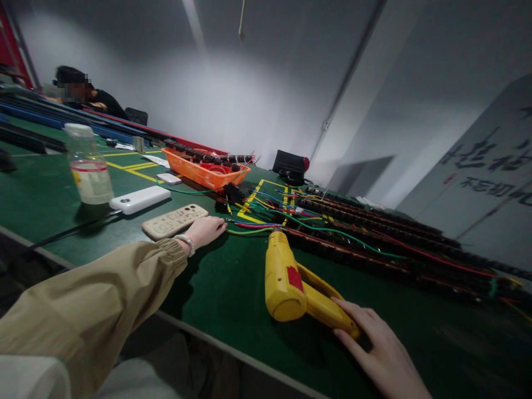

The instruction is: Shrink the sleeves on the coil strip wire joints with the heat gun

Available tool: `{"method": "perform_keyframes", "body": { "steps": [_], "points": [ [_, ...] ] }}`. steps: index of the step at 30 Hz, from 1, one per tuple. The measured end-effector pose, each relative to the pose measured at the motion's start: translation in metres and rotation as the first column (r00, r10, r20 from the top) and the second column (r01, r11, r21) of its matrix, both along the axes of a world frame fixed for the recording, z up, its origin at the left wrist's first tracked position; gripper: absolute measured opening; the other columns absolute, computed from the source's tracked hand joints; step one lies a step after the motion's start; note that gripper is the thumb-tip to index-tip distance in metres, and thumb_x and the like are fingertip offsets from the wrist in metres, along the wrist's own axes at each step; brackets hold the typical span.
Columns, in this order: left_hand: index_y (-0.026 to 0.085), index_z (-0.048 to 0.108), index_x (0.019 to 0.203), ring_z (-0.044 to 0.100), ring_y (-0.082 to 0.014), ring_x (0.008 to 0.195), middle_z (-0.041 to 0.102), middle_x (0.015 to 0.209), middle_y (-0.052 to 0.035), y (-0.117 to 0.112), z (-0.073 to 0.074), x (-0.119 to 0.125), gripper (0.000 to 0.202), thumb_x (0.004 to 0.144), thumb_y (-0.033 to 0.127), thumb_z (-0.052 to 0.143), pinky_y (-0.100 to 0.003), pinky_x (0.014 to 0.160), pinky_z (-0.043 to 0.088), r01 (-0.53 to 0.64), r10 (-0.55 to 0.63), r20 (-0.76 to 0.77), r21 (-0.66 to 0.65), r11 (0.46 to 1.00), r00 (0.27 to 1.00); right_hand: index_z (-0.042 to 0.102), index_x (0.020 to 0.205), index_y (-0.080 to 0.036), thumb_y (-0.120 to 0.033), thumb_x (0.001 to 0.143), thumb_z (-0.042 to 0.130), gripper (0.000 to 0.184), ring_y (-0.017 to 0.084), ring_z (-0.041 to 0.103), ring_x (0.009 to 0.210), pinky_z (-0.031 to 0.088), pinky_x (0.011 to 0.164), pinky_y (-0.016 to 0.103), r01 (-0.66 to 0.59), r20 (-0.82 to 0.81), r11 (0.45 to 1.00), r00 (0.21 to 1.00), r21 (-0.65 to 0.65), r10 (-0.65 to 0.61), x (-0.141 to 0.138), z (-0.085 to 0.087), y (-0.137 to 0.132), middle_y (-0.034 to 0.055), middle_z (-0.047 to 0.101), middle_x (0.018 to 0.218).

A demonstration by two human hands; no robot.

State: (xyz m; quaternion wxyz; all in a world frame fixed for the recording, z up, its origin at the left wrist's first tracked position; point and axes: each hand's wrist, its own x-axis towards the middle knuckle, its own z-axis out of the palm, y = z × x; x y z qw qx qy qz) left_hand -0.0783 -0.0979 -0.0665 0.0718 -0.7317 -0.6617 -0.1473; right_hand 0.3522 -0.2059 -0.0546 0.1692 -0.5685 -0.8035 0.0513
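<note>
My right hand [376,341] is closed around the handle end of a yellow heat gun [286,282] with a red label on its side. The gun's nozzle points away from me, close to a bundle of coloured wires [253,225]. My left hand [205,231], in a tan sleeve with a beaded bracelet, pinches the near end of those wires; its fingertips are partly hidden. Beside that wrist lies a phone in a patterned beige case [174,220]. The wires lead right to long dark wired strips [353,249].
An orange basket [208,174] holds black parts. On the left stand a bottle [89,172] and a white power bank [141,199] with a cable. Yellow tape marks the green table [233,310]. A person [106,102] leans over the far left end.
</note>
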Motion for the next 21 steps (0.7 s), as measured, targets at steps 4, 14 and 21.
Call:
{"method": "perform_keyframes", "body": {
  "steps": [4,14,21],
  "points": [
    [0.019,0.062,0.078,0.064,-0.0217,0.082,0.069,0.088,-0.0085,0.001,-0.003,-0.002,0.04,0.094,0.037,0.03,-0.029,0.066,0.04,-0.011,0.01,0.019,0.017,1.0,1.0,0.059,0.119,-0.029,-0.054,0.083,0.052,0.045,0.025,0.055,0.107,0.044,0.092,0.045,-0.029,0.01,0.997,1.0,0.07,0.029,-0.003,-0.001,0.001,0.006,0.061,0.116],
    [0.02,0.065,0.081,0.063,-0.0203,0.081,0.07,0.087,-0.0077,0.007,-0.006,-0.004,0.041,0.092,0.039,0.031,-0.027,0.064,0.037,-0.07,0.071,0.09,-0.019,0.997,0.993,0.06,0.109,-0.022,-0.032,0.085,0.048,0.028,0.019,0.06,0.096,0.045,0.083,0.032,-0.214,0.114,0.96,0.965,-0.182,0.237,-0.073,0.045,0.071,0.0047,0.064,0.11],
    [0.022,0.068,0.078,0.06,-0.0193,0.073,0.067,0.077,-0.0042,0.014,-0.005,-0.008,0.042,0.087,0.048,0.035,-0.026,0.057,0.031,-0.109,0.146,0.304,-0.134,0.985,0.941,0.059,0.104,-0.015,-0.041,0.09,0.054,0.029,0.016,0.06,0.089,0.049,0.081,0.037,-0.232,0.3,0.926,0.898,-0.296,0.321,-0.103,0.031,0.108,0.0043,0.062,0.101]
  ]
}}
